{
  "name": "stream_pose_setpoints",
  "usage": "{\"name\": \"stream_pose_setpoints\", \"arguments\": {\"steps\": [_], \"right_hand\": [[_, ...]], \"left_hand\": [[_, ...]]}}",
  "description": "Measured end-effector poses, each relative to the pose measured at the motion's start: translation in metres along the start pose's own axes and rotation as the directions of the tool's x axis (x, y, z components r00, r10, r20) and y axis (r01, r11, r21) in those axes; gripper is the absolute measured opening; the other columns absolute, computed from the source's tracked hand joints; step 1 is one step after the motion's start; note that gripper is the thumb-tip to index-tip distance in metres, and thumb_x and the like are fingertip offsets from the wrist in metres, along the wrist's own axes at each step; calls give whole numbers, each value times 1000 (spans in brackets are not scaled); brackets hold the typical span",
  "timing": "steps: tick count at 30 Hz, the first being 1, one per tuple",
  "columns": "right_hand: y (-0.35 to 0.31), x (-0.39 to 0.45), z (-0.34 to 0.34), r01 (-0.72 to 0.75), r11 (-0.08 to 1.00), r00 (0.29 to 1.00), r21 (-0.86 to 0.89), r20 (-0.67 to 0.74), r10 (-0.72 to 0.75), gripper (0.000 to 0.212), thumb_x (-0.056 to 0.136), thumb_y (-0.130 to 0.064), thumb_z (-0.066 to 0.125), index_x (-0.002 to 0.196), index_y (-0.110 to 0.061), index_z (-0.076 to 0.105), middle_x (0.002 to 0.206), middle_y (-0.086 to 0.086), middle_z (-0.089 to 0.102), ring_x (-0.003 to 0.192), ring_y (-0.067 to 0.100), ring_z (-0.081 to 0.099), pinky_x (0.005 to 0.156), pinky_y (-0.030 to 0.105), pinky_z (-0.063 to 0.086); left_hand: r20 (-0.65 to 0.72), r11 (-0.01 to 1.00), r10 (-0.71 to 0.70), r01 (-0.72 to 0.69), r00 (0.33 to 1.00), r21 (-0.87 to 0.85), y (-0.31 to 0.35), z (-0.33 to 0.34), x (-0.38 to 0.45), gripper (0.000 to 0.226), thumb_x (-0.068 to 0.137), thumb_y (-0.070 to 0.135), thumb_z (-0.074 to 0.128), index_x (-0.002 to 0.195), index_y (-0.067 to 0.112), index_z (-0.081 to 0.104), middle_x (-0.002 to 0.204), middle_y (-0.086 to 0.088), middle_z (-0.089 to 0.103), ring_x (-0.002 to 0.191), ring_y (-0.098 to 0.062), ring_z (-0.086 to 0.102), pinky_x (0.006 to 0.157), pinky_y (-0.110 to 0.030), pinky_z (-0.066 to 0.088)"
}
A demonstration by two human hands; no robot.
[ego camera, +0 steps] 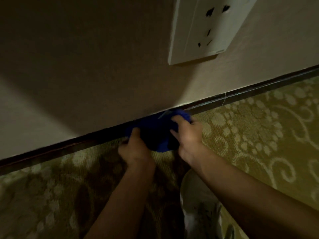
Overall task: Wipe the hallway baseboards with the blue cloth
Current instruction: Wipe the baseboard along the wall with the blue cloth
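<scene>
Down at the foot of the wall, both of my hands are on the blue cloth (pixel 156 133), which is bunched up against the dark baseboard (pixel 69 145) where it meets the carpet. My left hand (pixel 133 150) grips the cloth's left end, fingers curled under and into the fabric, thumb up on top near the baseboard's edge. My right hand (pixel 188 137) holds the right end, its fingers bent over the top of the bundle and pressing it toward the wood, with a fold of blue showing past my fingertips. My two hands sit close together with the cloth filling the space between them, its lower edge hanging down onto the patterned green carpet (pixel 250 135). The baseboard runs at a slant from lower left to upper right, and a pale thread or seam line (pixel 225 99) crosses it well to the right of the cloth. Above, on the beige wall (pixel 86 57), a white socket plate (pixel 207 30) is mounted. My light shoe (pixel 198 195) shows below my right forearm.
</scene>
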State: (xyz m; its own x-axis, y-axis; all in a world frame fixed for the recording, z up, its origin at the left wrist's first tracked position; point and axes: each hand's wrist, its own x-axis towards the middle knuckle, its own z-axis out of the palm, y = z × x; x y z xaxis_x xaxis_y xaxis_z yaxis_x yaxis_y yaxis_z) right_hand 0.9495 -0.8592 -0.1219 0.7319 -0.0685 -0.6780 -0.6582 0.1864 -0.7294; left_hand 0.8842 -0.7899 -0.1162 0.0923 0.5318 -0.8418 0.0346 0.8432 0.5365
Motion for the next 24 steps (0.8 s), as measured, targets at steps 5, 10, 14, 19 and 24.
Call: {"name": "stream_pose_setpoints", "arguments": {"steps": [5, 10, 14, 19, 24], "right_hand": [[-4, 11, -18, -3, 978, 998, 207, -61, 16, 26, 89, -3, 61, 114, -7, 61, 88, 8, 68, 72, 16, 66, 55, 23, 56], [3, -3, 2, 28, 995, 987, -97, 160, -12, 14, 88, -2, 63, 92, -14, 58, 92, 7, 67, 81, 16, 66, 71, 26, 55], [1, -1, 2, -19, 990, 985, -142, 166, 43, 18, 85, -2, 66, 81, -15, 55, 84, 8, 67, 77, 18, 66, 69, 29, 54], [-27, 33, -40, 30, 999, 1000, -27, -5, -31, 14, 87, -5, 65, 88, -15, 57, 93, 7, 65, 89, 18, 64, 64, 24, 57], [-19, 29, -39, 18, 999, 999, -28, 39, -17, 21, 89, -6, 63, 108, -14, 59, 112, 12, 66, 105, 24, 65, 68, 24, 58]], "left_hand": [[116, 995, 74, -82, 990, 64, -21, 17, 3, 22, 85, 7, 71, 84, 10, 50, 83, -7, 60, 77, -19, 61, 78, -36, 53], [-38, 991, 24, -29, 999, -133, 3, -6, 11, 33, 88, 15, 68, 117, 12, 54, 111, -9, 63, 101, -28, 66, 91, -46, 55], [-33, 992, 14, -18, 999, -126, 6, -5, 20, 45, 87, 19, 68, 128, 16, 50, 122, -6, 58, 109, -28, 61, 97, -47, 51], [119, 998, -14, 7, 993, 58, -30, 30, 4, 24, 84, 7, 71, 83, 14, 48, 89, -10, 63, 83, -23, 62, 73, -35, 49], [142, 995, -95, 93, 985, 26, -28, 11, 13, 23, 85, 6, 70, 87, 14, 49, 93, -12, 63, 79, -21, 64, 68, -31, 53]]}}
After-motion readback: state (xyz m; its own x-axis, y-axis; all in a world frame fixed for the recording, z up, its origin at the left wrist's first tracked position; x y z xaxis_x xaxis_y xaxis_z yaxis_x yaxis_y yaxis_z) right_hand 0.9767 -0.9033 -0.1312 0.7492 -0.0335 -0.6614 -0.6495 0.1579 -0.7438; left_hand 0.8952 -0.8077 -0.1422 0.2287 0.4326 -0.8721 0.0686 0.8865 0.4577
